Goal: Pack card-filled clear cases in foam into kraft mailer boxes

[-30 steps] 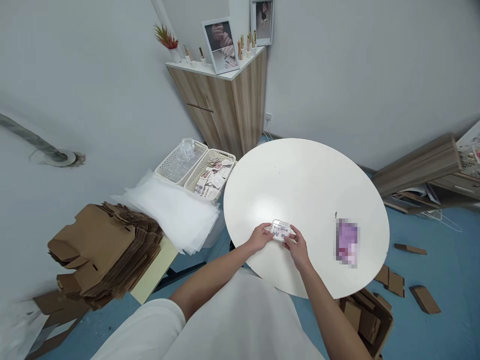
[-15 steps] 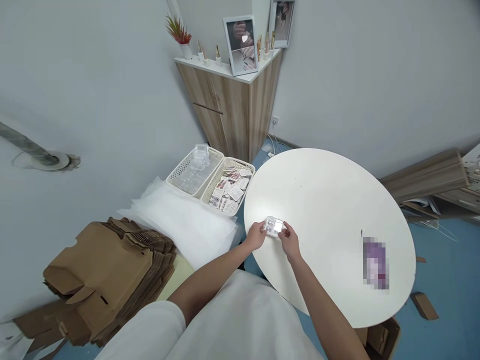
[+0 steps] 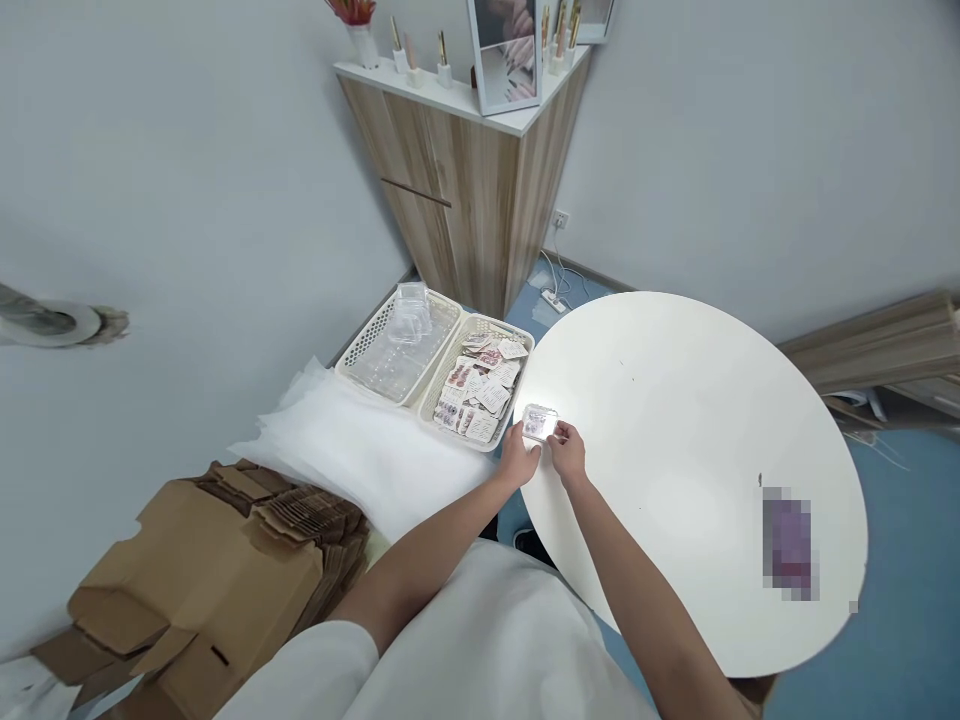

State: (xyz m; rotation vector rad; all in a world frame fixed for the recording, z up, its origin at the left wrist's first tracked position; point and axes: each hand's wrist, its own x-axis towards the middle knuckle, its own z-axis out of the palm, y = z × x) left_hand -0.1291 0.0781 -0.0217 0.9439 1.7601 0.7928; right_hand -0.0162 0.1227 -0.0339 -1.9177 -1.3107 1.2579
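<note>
A small clear plastic box (image 3: 539, 422) with a purple-patterned card inside is held over the left edge of the round white table (image 3: 675, 420). My left hand (image 3: 519, 458) grips its left side and near edge. Fingers of my right hand (image 3: 568, 450) pinch its right side. Just left of the box stands a white basket (image 3: 491, 447) full of printed cards (image 3: 480, 390). Beside that, another white basket (image 3: 346, 368) holds clear plastic boxes (image 3: 409, 315).
White foam sheets (image 3: 360, 440) lie left of the table, with a stack of flat brown cardboard boxes (image 3: 217, 560) nearer. A blurred purple item (image 3: 789, 545) rests on the table's right. A wood-grain cabinet (image 3: 465, 170) fills the corner, bearing a picture frame (image 3: 510, 70).
The view has shifted, so the table and baskets sit further right. Both hands have brought the plastic box closer to the card basket, and its purple pattern now shows more clearly.
</note>
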